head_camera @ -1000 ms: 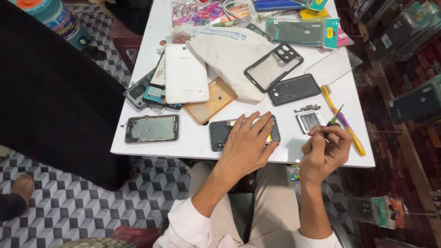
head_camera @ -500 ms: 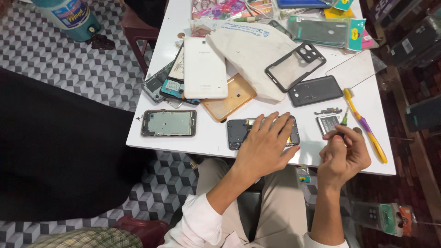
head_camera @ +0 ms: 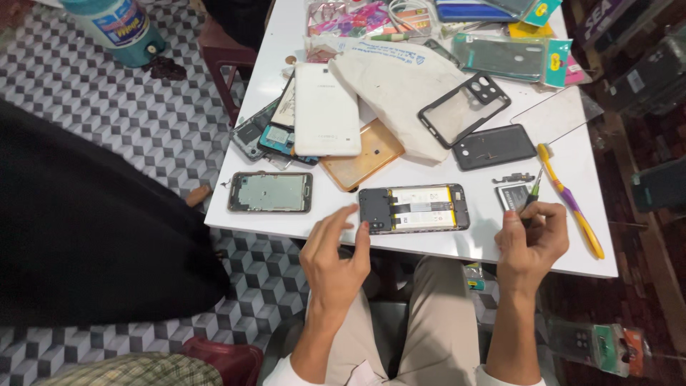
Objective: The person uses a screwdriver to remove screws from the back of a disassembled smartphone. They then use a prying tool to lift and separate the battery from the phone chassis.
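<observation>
At lower centre of the frame, the left hand is hovering with fingers spread loose, gripping nothing, just beside the opened black phone with its yellow-edged battery exposed on the white table. The right hand is clenching a small green-tipped screwdriver at centre right.

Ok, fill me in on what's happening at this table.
A person sits at a white table strewn with phone parts. An opened phone, back off and battery showing, lies in front of them. The left hand hovers at its left end, fingers spread, holding nothing. The right hand grips a small green-tipped screwdriver beside a loose battery. A bare phone frame, a white tablet and a yellow-and-purple toothbrush lie around.
</observation>
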